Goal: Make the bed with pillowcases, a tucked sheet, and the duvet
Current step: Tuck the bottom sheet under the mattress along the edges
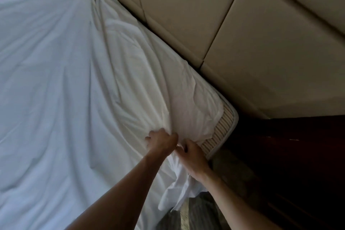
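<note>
So the sheet (56,89) is spread over the bed but nowhere near neat yet. It's wrinkled all over, with long folds running toward the corner near the headboard (242,33). At that corner the mattress (222,132) is still bare: a striped side panel and pale piping can be seen poking out from under the cloth, so this corner hasn't been tucked. A loose bunch of sheet hangs down off the edge below the hands, over the floor.

The left hand (161,140) is closed in a fist on a gathered fold of sheet right on top of the mattress edge. The right hand (192,157) is just beside it, nearly touching, fingers curled into the cloth at the side of the mattress; it looks pinched on the sheet too, though the fingertips are hidden in the fabric so the exact grip can't be made out.

Judging from this, the job is at the sheet-tucking stage, early to middle. No pillows or pillowcases are in view, and nothing here can be clearly picked out as a duvet, so those parts are probably still to be done. The other corners are out of frame, so their state can't be told.

Room-wise: padded beige headboard panels run tight along the mattress, dark wood furniture (289,145) sits past the corner, and patterned carpet (233,170) is seen below. Lighting is dim.
</note>
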Motion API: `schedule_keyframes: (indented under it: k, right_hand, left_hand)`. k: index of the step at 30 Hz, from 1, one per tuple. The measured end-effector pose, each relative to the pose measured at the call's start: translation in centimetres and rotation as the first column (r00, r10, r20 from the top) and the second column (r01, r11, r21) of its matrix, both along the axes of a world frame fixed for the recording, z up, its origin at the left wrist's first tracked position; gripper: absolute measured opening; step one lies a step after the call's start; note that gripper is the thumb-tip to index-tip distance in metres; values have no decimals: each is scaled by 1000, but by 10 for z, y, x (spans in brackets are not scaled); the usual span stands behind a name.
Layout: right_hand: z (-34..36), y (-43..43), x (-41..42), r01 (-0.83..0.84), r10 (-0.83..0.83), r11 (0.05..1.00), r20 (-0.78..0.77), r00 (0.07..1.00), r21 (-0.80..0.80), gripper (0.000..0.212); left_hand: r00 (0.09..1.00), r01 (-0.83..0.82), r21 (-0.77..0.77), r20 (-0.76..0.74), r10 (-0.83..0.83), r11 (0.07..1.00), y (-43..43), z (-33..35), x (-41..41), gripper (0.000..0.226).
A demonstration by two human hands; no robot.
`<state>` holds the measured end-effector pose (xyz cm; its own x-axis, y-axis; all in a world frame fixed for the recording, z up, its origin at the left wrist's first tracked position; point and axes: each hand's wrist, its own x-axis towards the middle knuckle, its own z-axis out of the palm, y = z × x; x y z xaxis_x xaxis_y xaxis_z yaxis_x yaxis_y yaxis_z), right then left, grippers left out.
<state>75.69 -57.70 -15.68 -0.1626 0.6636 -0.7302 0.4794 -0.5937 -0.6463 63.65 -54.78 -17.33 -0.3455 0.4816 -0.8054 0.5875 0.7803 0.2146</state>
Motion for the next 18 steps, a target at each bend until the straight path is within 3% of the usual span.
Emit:
schedule_keyframes:
  k: [3, 6, 11, 14, 16, 18]
  right_hand:
    - [2, 2, 25, 27, -36, 997, 114, 993, 74, 22]
    - [7, 5, 53, 54, -94, 982, 223, 970, 181, 16]
    - [18, 22, 79, -88, -29, 952, 373, 927, 294, 16]
    - [20, 45, 84, -218, 45, 933, 508, 860, 287, 15]
    - [20, 59, 90, -180, 32, 952, 507, 862, 246, 16]
    - [16, 65, 94, -25, -98, 960, 418, 903, 280, 17]
  left_hand:
    - [978, -132, 172, 186, 99, 976, 7, 8, 12, 40]
    - [944, -90, 223, 329, 12, 971, 17, 26, 33, 44]
    - [943, 45, 261, 309, -128, 964, 36, 32, 52, 56]
    - [951, 134, 272, 235, -201, 953, 52, 39, 62, 49]
    - [948, 198, 293, 185, -259, 935, 60, 40, 71, 42]
    - [946, 215, 298, 173, -274, 930, 65, 38, 77, 41]
